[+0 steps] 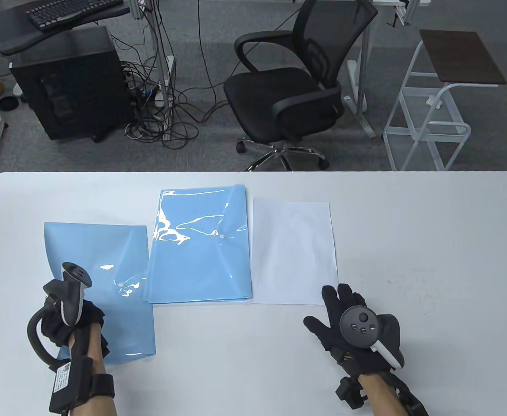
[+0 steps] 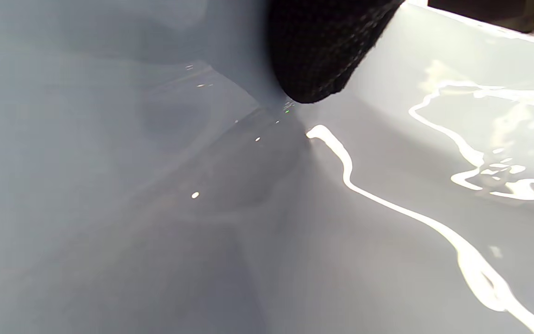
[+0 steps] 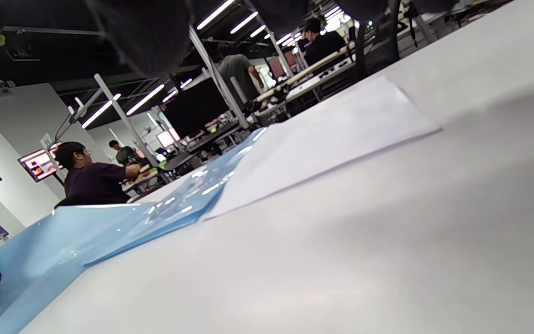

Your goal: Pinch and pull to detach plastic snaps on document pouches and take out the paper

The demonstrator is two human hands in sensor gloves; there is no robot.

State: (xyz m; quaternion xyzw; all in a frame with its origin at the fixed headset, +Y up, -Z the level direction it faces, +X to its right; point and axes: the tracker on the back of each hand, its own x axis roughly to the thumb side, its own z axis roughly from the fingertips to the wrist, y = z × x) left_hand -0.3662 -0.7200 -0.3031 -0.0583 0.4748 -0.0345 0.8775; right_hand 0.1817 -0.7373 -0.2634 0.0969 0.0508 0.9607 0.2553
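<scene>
Here the white table carries everything, and places are best given from the stack of blue pouches lying at its middle, long axis running away from the person. Just beside that stack, on its right, a white sheet of paper is laid flat with the same orientation, touching or nearly touching the stack's edge. On the stack's left a single blue pouch is laid, slightly skewed, its near right edge overlapping the stack's near left corner. The left hand is set on the near end of that single pouch; a dark fingertip is seen pressed into the glossy plastic in the left wrist view, but whether the pouch is pinched or only held down cannot be told. The right hand is held with fingers spread flat and nothing in it, nearer the person than the sheet and right of the stack. The single pouch's snap is seen fastened, just beyond the left hand and well left of the right hand. The coming pinch is judged to turn on this: the snap lies nearest the left hand, so the right hand would have to be carried across the stack.
</scene>
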